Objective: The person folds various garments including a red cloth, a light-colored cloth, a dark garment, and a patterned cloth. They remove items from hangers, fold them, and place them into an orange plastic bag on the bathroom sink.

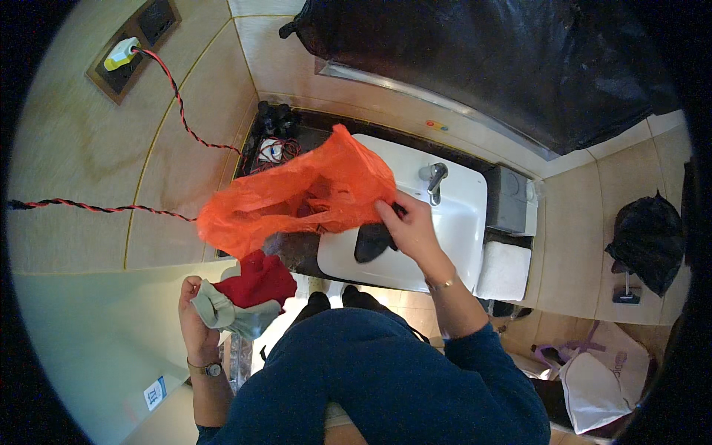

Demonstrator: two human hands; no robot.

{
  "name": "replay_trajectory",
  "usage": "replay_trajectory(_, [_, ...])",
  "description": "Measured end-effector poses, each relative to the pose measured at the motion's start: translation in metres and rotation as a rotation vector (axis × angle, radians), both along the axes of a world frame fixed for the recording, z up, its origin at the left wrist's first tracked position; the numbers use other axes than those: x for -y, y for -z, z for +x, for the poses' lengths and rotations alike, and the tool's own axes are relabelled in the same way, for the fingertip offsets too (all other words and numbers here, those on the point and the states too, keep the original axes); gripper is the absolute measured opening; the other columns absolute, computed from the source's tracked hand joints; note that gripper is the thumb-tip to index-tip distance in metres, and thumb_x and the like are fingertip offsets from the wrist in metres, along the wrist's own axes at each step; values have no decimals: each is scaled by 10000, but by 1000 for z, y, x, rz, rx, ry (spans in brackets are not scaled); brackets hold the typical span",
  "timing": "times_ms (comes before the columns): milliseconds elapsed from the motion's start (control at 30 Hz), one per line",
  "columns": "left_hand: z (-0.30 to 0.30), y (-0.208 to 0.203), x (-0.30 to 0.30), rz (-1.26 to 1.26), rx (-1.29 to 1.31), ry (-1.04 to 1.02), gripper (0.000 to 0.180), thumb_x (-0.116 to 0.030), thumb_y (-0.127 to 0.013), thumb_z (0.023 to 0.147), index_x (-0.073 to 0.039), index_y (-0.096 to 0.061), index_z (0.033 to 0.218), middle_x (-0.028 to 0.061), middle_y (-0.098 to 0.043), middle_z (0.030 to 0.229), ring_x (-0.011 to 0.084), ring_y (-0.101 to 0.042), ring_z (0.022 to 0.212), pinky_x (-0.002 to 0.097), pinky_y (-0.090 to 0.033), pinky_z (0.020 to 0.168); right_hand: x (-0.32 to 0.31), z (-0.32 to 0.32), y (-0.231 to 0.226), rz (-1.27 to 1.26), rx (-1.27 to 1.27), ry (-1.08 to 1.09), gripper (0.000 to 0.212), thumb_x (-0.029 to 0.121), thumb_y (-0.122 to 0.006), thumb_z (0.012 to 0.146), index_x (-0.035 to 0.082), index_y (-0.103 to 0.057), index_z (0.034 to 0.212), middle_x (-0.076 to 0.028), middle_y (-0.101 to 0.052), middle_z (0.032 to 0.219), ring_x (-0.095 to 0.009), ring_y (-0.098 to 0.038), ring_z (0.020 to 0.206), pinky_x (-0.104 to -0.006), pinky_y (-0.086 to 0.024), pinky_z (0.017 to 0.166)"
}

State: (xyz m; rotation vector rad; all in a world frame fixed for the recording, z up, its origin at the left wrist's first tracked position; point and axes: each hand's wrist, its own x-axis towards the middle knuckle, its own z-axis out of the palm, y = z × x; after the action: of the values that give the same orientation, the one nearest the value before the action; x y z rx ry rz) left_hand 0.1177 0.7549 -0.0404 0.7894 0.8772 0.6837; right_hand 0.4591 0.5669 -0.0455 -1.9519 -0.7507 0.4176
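My right hand (411,228) pinches the rim of a crumpled orange plastic bag (348,182), held up over the counter and the sink's left side. A black cloth piece (373,243), perhaps a sock, hangs just under that hand; whether the hand grips it too I cannot tell. Lower and to the left, my left hand (194,304) is closed on a pale grey-green sock (222,313). Against it hangs a red cloth piece (263,280), which looks like another sock. The inside of the bag is mostly hidden by its folds.
A white sink (463,222) with a chrome faucet (436,182) lies beyond my right hand. Right of it are a grey box (507,199) and a folded white towel (504,271). A red-and-black twisted cable (178,96) runs from a wall socket (133,55) to the counter.
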Motion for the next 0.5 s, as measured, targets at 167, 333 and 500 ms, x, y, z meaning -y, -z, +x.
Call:
replay_trajectory(167, [-7,12,-3,-67,-40,18,226,4,-496,878,-32,-497,1102,124,-615,976,158,-622,692,261,-535,620,66,-18,-44,140,-245,154,185,96,-677,863,-23,-690,1004,15,-661,841,-54,-549,740,-231,-460,648])
replay_trajectory(333, [2,10,-17,-95,152,317,292,-5,-506,874,-29,-485,1164,158,-610,1043,193,-644,742,288,-551,646,153,-16,-40,139,-114,399,135,81,-687,853,-2,-699,958,34,-626,772,-29,-512,647,-200,-405,560])
replay_trajectory(500, [43,-1,-9,-107,161,445,353,-8,-522,871,-38,-474,1219,168,-596,1132,233,-648,913,326,-557,765,216,-19,-14,148,-63,707,116,108,-673,878,-6,-683,897,50,-569,659,-20,-455,540,-206,-348,455])
